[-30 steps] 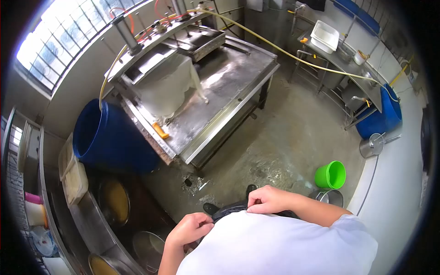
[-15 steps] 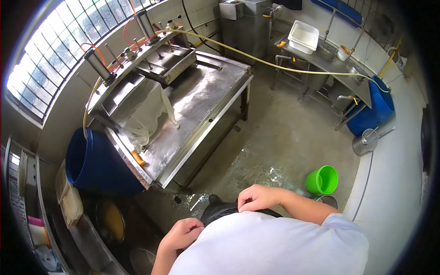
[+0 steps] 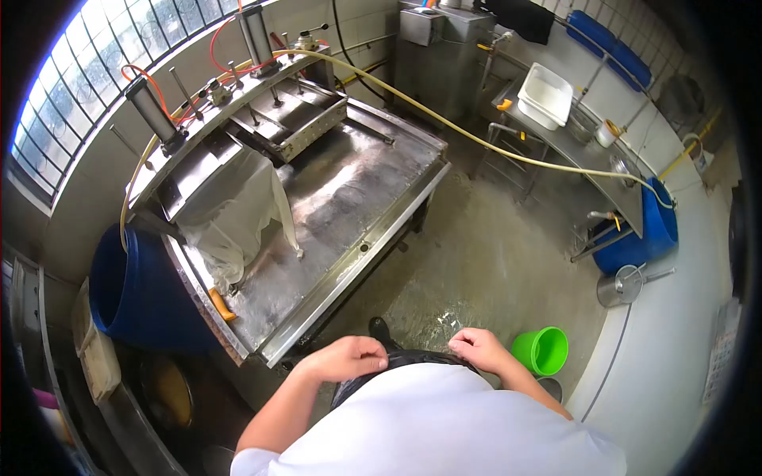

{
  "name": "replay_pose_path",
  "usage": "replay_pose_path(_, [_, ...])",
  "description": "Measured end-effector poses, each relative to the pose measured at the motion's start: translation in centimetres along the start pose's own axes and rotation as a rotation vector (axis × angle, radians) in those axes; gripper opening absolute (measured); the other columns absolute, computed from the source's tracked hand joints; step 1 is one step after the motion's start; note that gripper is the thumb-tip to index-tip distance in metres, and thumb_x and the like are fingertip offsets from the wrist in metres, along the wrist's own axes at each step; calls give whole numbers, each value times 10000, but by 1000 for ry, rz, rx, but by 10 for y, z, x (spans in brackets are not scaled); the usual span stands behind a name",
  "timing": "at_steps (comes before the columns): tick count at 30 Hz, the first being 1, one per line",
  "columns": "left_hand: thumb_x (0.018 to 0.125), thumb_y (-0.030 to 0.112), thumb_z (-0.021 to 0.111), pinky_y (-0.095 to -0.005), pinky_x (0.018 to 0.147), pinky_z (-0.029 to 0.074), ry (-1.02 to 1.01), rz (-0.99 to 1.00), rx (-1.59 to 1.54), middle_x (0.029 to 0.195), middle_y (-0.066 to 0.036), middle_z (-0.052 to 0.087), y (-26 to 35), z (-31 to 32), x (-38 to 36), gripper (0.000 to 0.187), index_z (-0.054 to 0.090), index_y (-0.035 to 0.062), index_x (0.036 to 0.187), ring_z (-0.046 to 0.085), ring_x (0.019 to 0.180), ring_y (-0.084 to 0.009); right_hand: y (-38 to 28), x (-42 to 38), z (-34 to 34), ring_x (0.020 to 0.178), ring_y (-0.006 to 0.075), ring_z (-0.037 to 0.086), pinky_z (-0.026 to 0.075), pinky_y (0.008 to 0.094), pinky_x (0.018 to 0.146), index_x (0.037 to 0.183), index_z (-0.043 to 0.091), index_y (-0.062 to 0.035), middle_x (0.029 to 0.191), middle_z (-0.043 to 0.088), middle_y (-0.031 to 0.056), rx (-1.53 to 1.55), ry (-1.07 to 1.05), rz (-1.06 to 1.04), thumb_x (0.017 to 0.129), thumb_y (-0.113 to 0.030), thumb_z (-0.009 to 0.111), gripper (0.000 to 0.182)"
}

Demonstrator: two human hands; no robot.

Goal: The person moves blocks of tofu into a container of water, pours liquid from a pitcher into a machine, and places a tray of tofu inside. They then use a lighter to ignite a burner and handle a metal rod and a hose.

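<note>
Below the front edge of the steel table (image 3: 333, 278), my left hand (image 3: 349, 358) is at my waist, its fingers curled at the edge of a black garment or apron (image 3: 413, 358). My right hand (image 3: 476, 349) sits at the other side of the waist, fingers pinched by the same black material. What either hand grips is too small to make out. My white shirt (image 3: 444, 420) fills the bottom of the view. On the table lie a whitish cloth (image 3: 238, 222), hanging from the press, and an orange-handled tool (image 3: 222, 305).
A green bucket (image 3: 548, 351) stands on the floor at right. Blue barrels (image 3: 151, 301) flank the table's left end and the far right wall. A side table holds a white tub (image 3: 545, 95). A yellowish hose (image 3: 452, 119) spans the room above the floor.
The view has shifted and turned. My left hand has moved right and up at the waist; my right hand has moved right, away from the middle of the black material.
</note>
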State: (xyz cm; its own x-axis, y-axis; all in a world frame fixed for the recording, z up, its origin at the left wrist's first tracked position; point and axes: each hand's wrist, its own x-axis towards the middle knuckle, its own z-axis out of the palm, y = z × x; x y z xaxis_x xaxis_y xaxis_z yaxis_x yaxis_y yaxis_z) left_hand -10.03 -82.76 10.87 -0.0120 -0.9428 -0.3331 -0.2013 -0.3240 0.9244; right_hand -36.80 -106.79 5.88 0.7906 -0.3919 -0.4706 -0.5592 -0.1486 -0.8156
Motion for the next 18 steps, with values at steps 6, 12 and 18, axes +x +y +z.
replay_pose_path(6, [911, 256, 705, -482, 926, 536, 491, -330, 572, 1121, -228, 686, -79, -111, 78, 386, 671, 64, 1244, 656, 1062, -430, -16, 48, -34, 777, 105, 637, 538, 306, 719, 1025, 729, -29, 857, 706, 25, -62, 178, 36, 973, -221, 701, 201])
replay_pose_path(12, [895, 117, 616, -530, 944, 530, 797, -413, 752, 1196, -287, 608, -162, -196, 125, 433, 580, 116, 1327, 616, 1097, -488, -11, 88, -45, 896, 284, 710, 555, 406, 797, 1035, 743, -53, 975, 747, 145, -159, 183, -1, 954, -302, 687, 268])
replay_pose_path(18, [931, 50, 538, -500, 829, 522, 697, -352, 759, 1003, -216, 688, -213, -278, 122, 165, 645, 21, 1052, 669, 981, -399, -14, 125, -75, 954, 317, 699, 546, 425, 841, 1065, 718, -53, 1024, 732, 159, -177, 44, -25, 969, -325, 663, 294])
